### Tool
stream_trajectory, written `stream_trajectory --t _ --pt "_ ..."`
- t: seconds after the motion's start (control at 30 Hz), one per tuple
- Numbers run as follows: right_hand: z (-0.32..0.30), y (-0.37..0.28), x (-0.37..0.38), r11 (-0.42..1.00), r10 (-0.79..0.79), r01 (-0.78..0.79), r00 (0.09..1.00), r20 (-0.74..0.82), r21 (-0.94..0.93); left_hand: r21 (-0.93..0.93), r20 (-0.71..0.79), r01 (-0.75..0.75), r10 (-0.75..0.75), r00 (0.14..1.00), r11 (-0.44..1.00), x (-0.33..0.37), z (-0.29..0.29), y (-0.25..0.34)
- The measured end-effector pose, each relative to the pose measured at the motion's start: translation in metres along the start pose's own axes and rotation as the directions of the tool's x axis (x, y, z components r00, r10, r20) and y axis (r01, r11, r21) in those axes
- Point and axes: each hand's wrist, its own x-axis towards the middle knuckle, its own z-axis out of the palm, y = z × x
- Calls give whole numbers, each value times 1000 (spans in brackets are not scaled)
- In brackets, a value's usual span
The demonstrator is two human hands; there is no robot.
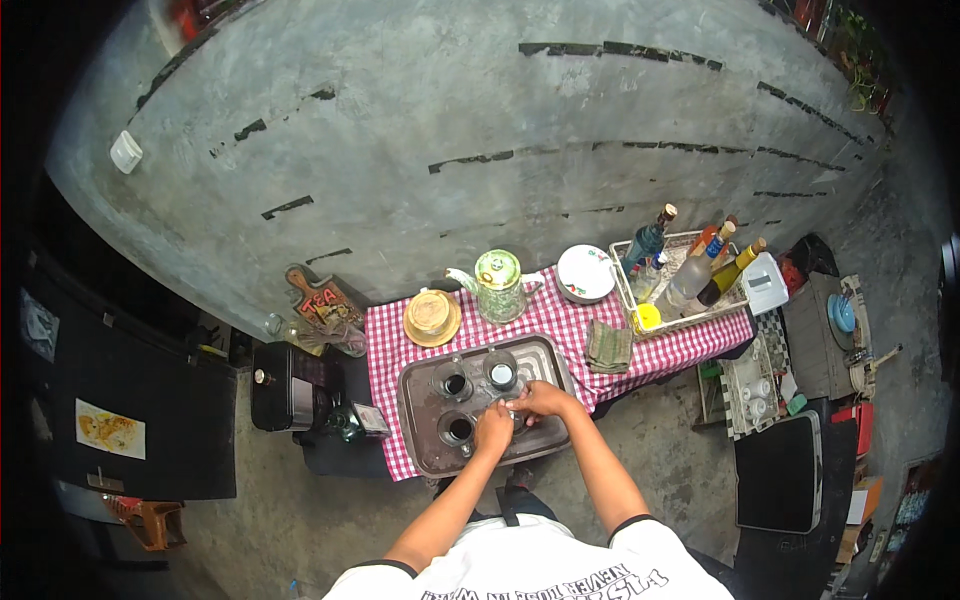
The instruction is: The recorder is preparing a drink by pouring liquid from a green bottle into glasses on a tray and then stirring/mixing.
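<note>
My left hand (pixel 494 429) and my right hand (pixel 541 399) meet over the right front part of a dark brown tray (pixel 413 390). Both have their fingers drawn in; whatever is between them is too small or hidden to name. Below them a clear glass is partly covered. To the left stands a glass cup with dark contents (pixel 459 429), and behind that another dark-filled glass cup (pixel 455 384). A glass cup with a pale, shiny top (pixel 502 374) stands just beyond my hands.
A pink checked cloth (pixel 384 346) covers the table. Behind the tray stand a lidded container on a wooden plate (pixel 431 315), a green patterned teapot (pixel 499 290) and a white bowl (pixel 586 274). Rightward lie a folded green cloth (pixel 609 346) and a basket (pixel 688 322) of bottles.
</note>
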Motion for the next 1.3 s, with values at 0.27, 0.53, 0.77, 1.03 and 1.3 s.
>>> stream_trajectory --t 0.27,0.53,0.77,1.03,1.3 --pt "3 2 -5 997 -71 67 991 -117 -37 -13 20 -35 36 999 999 10 1 0" --pt "14 5 -17 988 -151 146 973 -176 -43 -87 108 20 -10 994 996 10 -5 -3" --pt "27 3 -53 942 -297 335 857 -420 16 -564 208 68 62 976 823 -7 -25 1" --pt "67 -45 -133 874 -355 468 799 -486 131 -689 332 -116 453 827 715 -46 -98 8" --pt "128 -80 -134 871 -428 491 733 -528 -23 -769 338 -84 514 788 634 -61 -160 -19"
